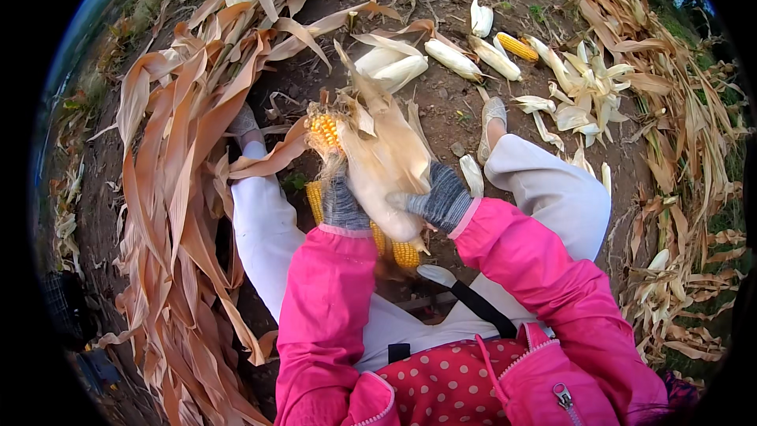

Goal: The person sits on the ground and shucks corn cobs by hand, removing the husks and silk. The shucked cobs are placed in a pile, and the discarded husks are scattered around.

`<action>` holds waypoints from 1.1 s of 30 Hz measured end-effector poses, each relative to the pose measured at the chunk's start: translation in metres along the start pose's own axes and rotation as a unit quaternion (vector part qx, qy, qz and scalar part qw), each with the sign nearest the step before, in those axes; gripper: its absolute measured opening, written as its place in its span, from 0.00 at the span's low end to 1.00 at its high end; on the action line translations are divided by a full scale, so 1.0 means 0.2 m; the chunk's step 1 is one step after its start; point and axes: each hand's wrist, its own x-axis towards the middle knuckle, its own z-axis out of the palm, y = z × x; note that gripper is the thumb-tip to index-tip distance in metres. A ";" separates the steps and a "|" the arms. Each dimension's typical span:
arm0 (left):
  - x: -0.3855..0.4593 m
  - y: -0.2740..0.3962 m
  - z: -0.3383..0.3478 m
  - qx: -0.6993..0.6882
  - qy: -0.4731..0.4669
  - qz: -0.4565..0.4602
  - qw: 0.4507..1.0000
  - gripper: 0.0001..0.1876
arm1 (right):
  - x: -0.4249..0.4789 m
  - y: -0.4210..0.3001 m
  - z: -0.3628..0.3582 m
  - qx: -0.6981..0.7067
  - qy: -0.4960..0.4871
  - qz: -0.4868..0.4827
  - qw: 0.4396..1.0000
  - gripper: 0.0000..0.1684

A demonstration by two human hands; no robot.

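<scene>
My left hand, in a grey knitted glove, grips a corn ear whose yellow kernels show at the tip. Pale dry husk from this ear is peeled to the right. My right hand, gloved alike, is closed on the husk, its thumb lying across the lower part. Several husked yellow cobs lie on the ground beneath my hands, partly hidden by the left glove and the husk.
A heap of dry corn stalks curves along the left, another along the right. Unhusked ears, a bare yellow cob and loose husks lie ahead on the soil. My bent legs flank the work.
</scene>
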 end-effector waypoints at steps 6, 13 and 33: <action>0.01 -0.04 -0.03 -0.421 -0.089 -0.126 0.894 0.21 | 0.02 0.07 -0.03 0.062 0.022 -0.008 0.998 0.27; 0.11 -0.45 0.02 -0.086 -0.145 0.132 0.977 0.21 | 0.03 0.09 -0.07 0.269 -0.002 0.006 0.963 0.31; 0.22 -0.33 -0.40 -0.560 -0.276 -0.204 0.754 0.33 | 0.11 0.13 -0.15 0.177 -0.038 -0.051 0.982 0.44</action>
